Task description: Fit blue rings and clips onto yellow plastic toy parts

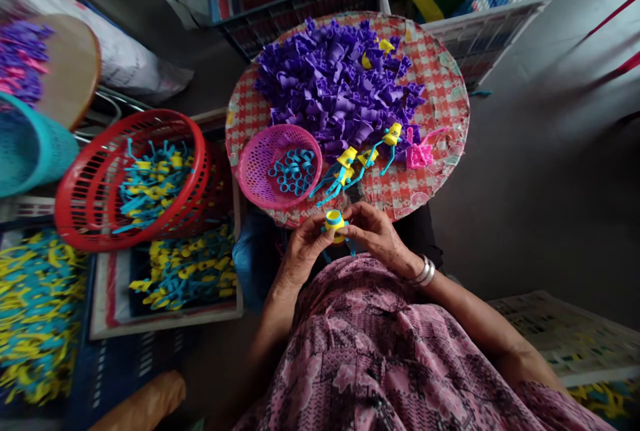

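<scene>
Above my lap, near the table's front edge, both my hands grip one small yellow plastic piece [335, 220] with a blue ring at its top and blue limb-like strips. My left hand [306, 244] pinches it from the left, while the fingers of my right hand [373, 231] close on its right side. Just beyond lie several yellow pieces with blue strips [345, 163] on the round table [390, 194]. A pink basket [245, 164] on the left of the table holds small blue rings [295, 171].
Purple plastic parts [340, 78] are heaped on the table, with pink parts [420, 154] at its right. At left, a red basket [65, 211] and a crate [165, 324] contain yellow-and-blue pieces. Behind stands a white crate [480, 44]. Another person's arm [150, 401] shows at lower left.
</scene>
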The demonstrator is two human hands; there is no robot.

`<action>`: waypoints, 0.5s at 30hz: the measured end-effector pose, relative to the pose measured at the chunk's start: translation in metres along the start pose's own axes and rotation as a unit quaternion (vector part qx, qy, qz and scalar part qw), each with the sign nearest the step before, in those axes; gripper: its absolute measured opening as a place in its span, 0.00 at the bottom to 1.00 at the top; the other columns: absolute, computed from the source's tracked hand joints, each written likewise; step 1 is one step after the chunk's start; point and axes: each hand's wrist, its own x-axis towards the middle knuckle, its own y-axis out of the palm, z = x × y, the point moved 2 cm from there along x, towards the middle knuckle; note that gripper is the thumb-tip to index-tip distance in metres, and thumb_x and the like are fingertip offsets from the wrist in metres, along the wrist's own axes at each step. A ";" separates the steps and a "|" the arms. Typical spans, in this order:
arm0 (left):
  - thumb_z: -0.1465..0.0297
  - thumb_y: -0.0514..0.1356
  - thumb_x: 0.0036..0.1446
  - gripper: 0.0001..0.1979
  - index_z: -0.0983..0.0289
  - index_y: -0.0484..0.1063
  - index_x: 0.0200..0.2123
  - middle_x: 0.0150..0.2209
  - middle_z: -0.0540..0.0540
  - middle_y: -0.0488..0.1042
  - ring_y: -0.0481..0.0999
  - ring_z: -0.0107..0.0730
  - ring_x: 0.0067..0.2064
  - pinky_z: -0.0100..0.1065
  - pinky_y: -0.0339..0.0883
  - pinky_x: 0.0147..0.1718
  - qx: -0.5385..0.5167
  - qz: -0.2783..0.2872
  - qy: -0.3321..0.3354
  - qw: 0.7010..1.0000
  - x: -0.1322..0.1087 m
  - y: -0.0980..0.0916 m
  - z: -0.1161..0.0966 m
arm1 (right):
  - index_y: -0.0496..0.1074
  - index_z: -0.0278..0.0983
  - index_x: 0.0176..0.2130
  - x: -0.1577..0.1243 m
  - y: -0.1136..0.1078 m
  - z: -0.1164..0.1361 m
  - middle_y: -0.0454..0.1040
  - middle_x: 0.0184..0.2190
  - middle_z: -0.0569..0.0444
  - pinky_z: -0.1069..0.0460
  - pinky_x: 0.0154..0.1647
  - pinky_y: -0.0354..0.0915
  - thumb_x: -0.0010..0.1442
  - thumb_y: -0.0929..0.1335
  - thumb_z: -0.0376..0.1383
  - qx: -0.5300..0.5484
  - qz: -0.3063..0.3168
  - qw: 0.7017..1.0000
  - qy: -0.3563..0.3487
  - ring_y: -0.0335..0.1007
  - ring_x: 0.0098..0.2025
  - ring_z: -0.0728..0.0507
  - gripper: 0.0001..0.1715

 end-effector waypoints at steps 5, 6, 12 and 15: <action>0.50 0.78 0.51 0.25 0.60 0.85 0.46 0.42 0.54 0.87 0.86 0.40 0.43 0.39 0.82 0.47 -0.012 -0.013 0.004 1.000 -0.002 0.001 0.001 | 0.72 0.42 0.43 -0.001 0.001 -0.002 0.78 0.33 0.57 0.50 0.40 0.76 0.54 0.82 0.57 -0.003 -0.006 1.000 0.003 0.78 0.36 0.45 0.32; 0.51 0.78 0.51 0.25 0.60 0.85 0.46 0.43 0.54 0.87 0.86 0.39 0.43 0.39 0.82 0.46 -0.012 -0.016 0.005 1.000 -0.003 0.002 0.002 | 0.72 0.41 0.43 -0.001 0.001 -0.002 0.78 0.33 0.57 0.50 0.40 0.76 0.55 0.82 0.57 -0.004 -0.007 1.000 -0.002 0.78 0.35 0.45 0.31; 0.51 0.79 0.49 0.26 0.60 0.85 0.46 0.41 0.53 0.86 0.85 0.36 0.40 0.34 0.81 0.42 -0.021 -0.010 0.007 1.000 -0.001 0.001 0.006 | 0.74 0.41 0.44 -0.003 -0.003 -0.005 0.78 0.31 0.58 0.53 0.33 0.69 0.58 0.81 0.55 -0.046 -0.011 0.999 -0.022 0.75 0.31 0.47 0.27; 0.53 0.81 0.47 0.25 0.60 0.85 0.45 0.40 0.52 0.86 0.84 0.35 0.40 0.32 0.80 0.43 0.004 -0.010 0.017 1.000 0.000 0.000 0.005 | 0.74 0.40 0.43 -0.004 -0.004 -0.006 0.77 0.31 0.57 0.52 0.33 0.68 0.60 0.79 0.57 -0.073 -0.010 0.997 -0.020 0.73 0.31 0.47 0.27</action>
